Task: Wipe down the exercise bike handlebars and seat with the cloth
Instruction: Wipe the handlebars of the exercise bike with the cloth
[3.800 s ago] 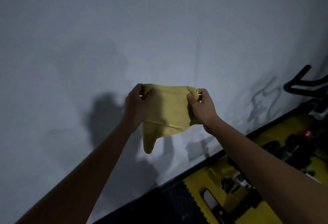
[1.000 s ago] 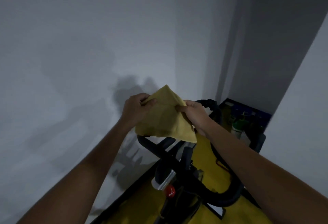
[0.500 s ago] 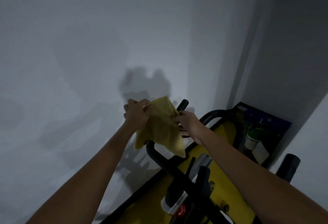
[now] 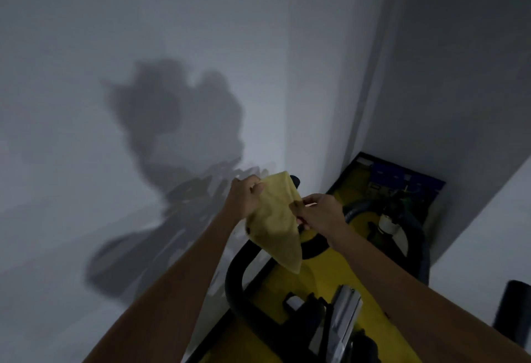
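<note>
The folded yellow cloth (image 4: 277, 222) covers part of the looping black handlebars (image 4: 234, 273) behind both hands, hiding where the bar runs there. The seat lies outside the picture. Below the right hand (image 4: 319, 213), the bike's black frame and silver post (image 4: 343, 322) are cut off by the bottom edge. Small items beyond the right hand, in the dim corner, are too blurred to identify.

A soft yellow cloth (image 4: 275, 219) hangs folded into a rough triangle, its top corner up and its lower point drooping down — held in the air just above the black curved tubular handlebars of the exercise bike (image 4: 238, 270). The left loop of the bars bends below the cloth; another black bar end (image 4: 296, 181) pokes out behind its top corner. The seat is not in view.
</note>
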{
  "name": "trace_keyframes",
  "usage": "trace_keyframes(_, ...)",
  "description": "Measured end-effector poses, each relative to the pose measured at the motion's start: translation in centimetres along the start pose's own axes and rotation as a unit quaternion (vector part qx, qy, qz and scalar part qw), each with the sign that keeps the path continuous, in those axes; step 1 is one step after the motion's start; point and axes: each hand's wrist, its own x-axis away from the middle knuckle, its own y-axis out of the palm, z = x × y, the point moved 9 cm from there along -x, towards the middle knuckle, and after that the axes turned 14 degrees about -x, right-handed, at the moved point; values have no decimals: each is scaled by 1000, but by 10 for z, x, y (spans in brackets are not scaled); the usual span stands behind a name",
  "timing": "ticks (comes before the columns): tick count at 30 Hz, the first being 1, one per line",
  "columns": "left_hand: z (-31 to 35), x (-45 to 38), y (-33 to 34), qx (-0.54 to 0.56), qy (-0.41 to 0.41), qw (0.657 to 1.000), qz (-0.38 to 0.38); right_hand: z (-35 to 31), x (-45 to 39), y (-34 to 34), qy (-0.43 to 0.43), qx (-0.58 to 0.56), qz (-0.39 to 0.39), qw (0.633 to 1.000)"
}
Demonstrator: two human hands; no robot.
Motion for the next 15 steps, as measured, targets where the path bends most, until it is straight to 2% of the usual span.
trace_keyframes(4,11,-22,35,39,-13,998,-43,-3,-3,-27,-54,49,49,996)
trace_keyframes(10,33,-41,52,69,32,997,-15,-19,16,-58,-171,142,98,970)
trace_keyframes(13,35,-43,63,108,27,993,-28,-33,28,-68,-256,284,147,912)
trace_keyframes(15,31,-42,74,117,6,992,-52,-38,30,-77,-267,358,171,878)
